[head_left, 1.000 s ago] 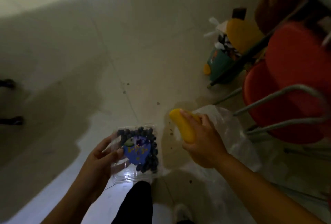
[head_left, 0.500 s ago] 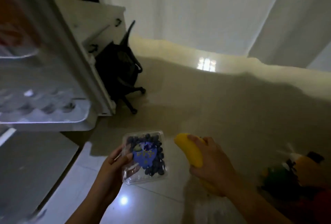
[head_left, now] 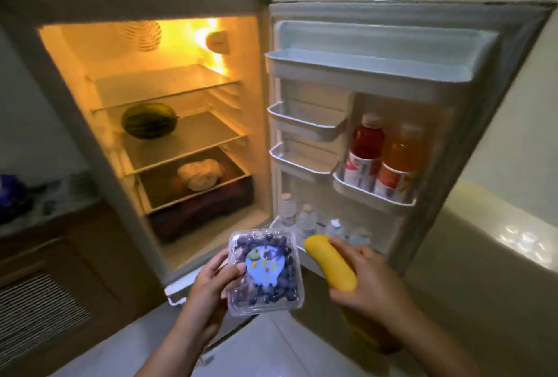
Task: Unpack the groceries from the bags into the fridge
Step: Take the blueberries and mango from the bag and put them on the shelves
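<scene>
Open fridge [head_left: 75, 81] holds watermelon [head_left: 149, 120]; hands carry blueberry box [head_left: 265, 274], mango [head_left: 330, 262].

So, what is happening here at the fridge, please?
A person stands before the open fridge, unpacking groceries. The left hand holds a clear box of blueberries, and the right hand grips a yellow fruit, perhaps a mango. Neither is put away yet. Inside, a watermelon lies on the middle shelf, and two juice bottles stand in the door rack.
</scene>
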